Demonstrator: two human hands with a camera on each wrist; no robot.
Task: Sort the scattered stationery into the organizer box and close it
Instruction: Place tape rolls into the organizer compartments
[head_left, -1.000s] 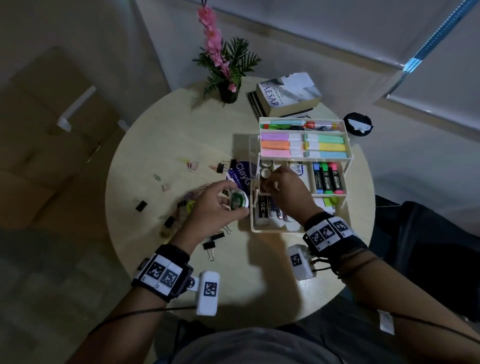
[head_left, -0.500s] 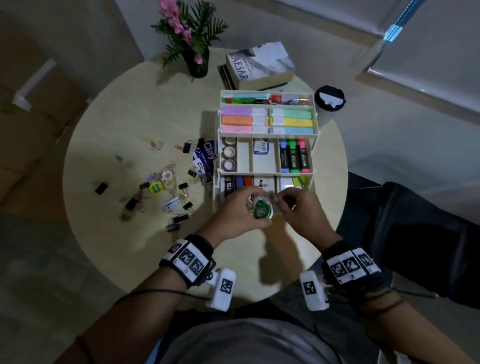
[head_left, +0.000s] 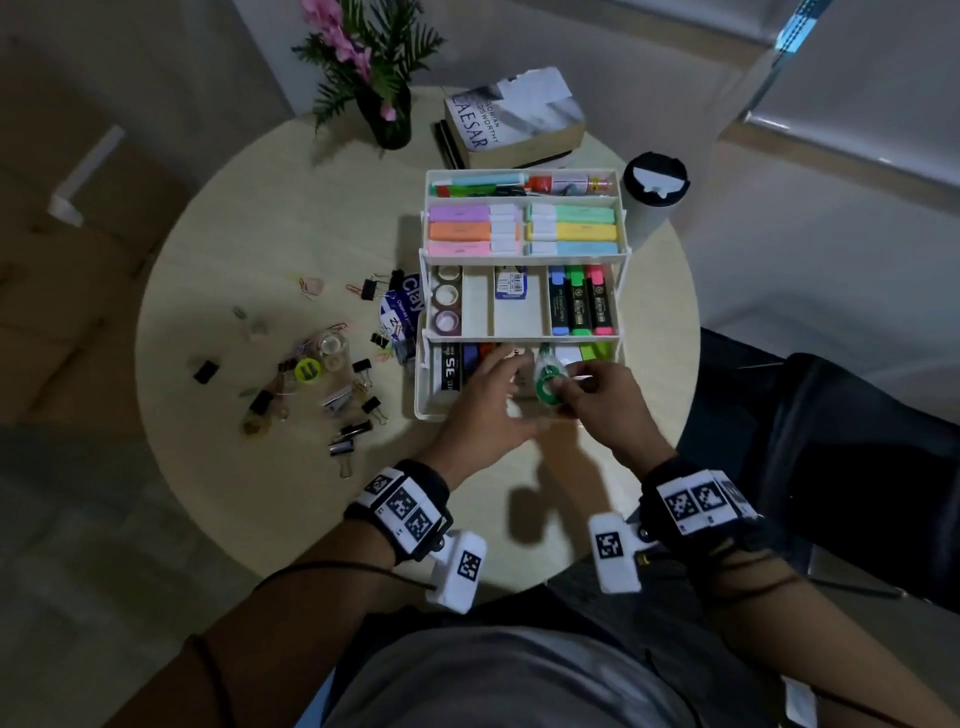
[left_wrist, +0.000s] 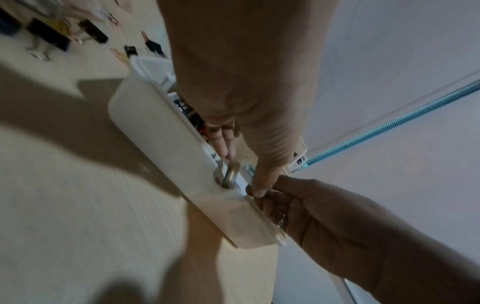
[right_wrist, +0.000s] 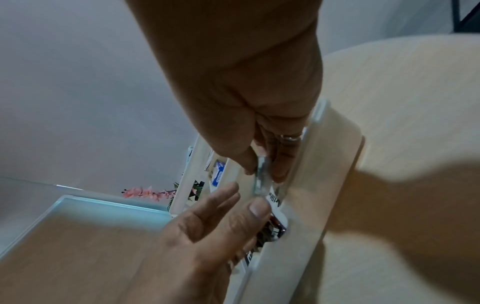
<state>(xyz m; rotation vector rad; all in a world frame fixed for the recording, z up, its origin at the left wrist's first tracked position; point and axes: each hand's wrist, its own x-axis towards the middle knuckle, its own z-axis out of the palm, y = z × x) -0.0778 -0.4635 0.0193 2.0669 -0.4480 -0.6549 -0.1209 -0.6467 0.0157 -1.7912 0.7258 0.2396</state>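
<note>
- Holding a small green-and-clear tape dispenser (head_left: 546, 382), the right hand (head_left: 605, 402) pinches it between thumb and fingertips, just above the lowest tier of the organizer box (head_left: 524, 413).
- Seen from the right wrist, the dispenser (right_wrist: 260, 178) is edge-on, thin and clear, with the thumb on one side and the fingers on the other.
- The left hand (head_left: 491, 397) is right beside it with fingers straight and relaxed, grasping nothing; its thumb tip reaches toward the dispenser.
- The white box stands open in three stepped tiers on a round, pale wooden table (head_left: 270, 218).
- The top tier holds pastel highlighters (head_left: 522, 228) in rows, with pens behind them.
- The middle tier holds three tape rolls (head_left: 447, 301) at its left end and blue, green and pink markers (head_left: 579, 301) at its right.
- The bottom tier, partly hidden by the hands, holds dark and coloured items I cannot make out.
- Left of the box, black binder clips (head_left: 358, 410), paper clips and a yellow roll (head_left: 307, 370) lie scattered.
- At the far edge stand a book (head_left: 511, 117), a potted plant with pink flowers (head_left: 371, 78), and a black-lidded cup (head_left: 654, 182).
</note>
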